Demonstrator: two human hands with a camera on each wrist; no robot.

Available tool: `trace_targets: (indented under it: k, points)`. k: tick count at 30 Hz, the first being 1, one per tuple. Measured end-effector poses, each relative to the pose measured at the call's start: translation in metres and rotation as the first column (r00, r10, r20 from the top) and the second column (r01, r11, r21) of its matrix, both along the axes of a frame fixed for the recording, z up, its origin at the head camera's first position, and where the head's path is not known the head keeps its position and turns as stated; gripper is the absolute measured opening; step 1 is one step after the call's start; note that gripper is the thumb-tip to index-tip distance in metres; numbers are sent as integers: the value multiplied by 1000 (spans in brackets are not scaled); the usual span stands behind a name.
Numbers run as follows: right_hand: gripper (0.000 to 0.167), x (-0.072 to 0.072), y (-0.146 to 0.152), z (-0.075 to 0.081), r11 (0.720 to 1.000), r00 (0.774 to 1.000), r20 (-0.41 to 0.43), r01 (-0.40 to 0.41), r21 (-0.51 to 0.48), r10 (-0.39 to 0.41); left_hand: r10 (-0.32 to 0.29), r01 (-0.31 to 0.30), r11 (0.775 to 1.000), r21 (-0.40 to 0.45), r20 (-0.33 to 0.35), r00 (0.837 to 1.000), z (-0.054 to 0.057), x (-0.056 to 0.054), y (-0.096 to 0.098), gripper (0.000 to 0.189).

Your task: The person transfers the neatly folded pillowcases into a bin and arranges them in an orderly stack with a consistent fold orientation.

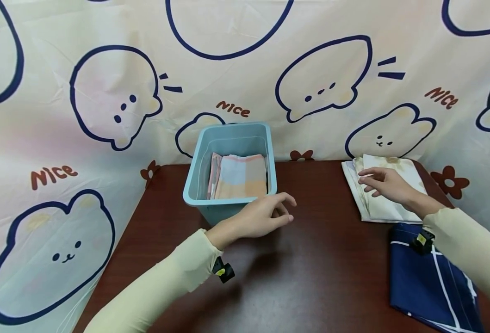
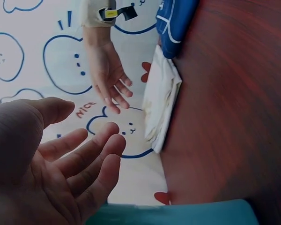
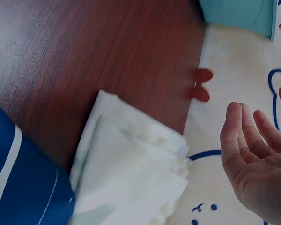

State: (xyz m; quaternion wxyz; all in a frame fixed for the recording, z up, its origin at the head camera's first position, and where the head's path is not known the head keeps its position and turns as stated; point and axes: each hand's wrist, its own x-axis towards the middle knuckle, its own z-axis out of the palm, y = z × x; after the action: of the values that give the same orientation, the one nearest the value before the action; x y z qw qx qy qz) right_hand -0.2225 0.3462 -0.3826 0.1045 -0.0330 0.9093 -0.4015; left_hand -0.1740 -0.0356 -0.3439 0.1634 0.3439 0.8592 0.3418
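My left hand hovers over the table beside the front right corner of a light blue plastic bin, its fingers loosely bent and holding nothing. Inside the bin lies a folded checked cloth in pale blue, peach and pink. Over at the right, my right hand is raised above a folded cream-white cloth, with a gap between hand and cloth in the right wrist view. Its fingers are relaxed and hold nothing. Nearer to me, below the right forearm, lies a folded navy cloth with white lines.
A dark reddish-brown wooden table bears the bin and cloths. Behind it and along its sides hangs a pale sheet printed with cartoon bears and flowers. The bin stands near the back edge, left of the white cloth.
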Motion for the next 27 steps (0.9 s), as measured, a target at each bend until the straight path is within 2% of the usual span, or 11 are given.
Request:
trace_targets:
  k: [7, 14, 18, 24, 27]
  points:
    - [58, -5, 18, -13, 999, 999, 8, 33, 8, -33, -28, 28, 999, -16, -10, 1000, -11, 1, 10, 30]
    - [61, -8, 27, -24, 994, 996, 7, 84, 69, -84, -37, 37, 997, -66, -2, 999, -28, 0, 21, 29]
    - [62, -12, 28, -32, 984, 995, 5, 94, 153, -96, -32, 33, 995, -89, 19, 999, -38, -1, 25, 29]
    - [67, -15, 28, -45, 959, 997, 30, 59, 277, -70, -47, 51, 993, -110, 37, 998, -49, -3, 28, 30]
    - [71, -14, 26, -51, 937, 998, 31, 40, 347, -54, -52, 56, 992, -111, 39, 998, -52, -5, 29, 29]
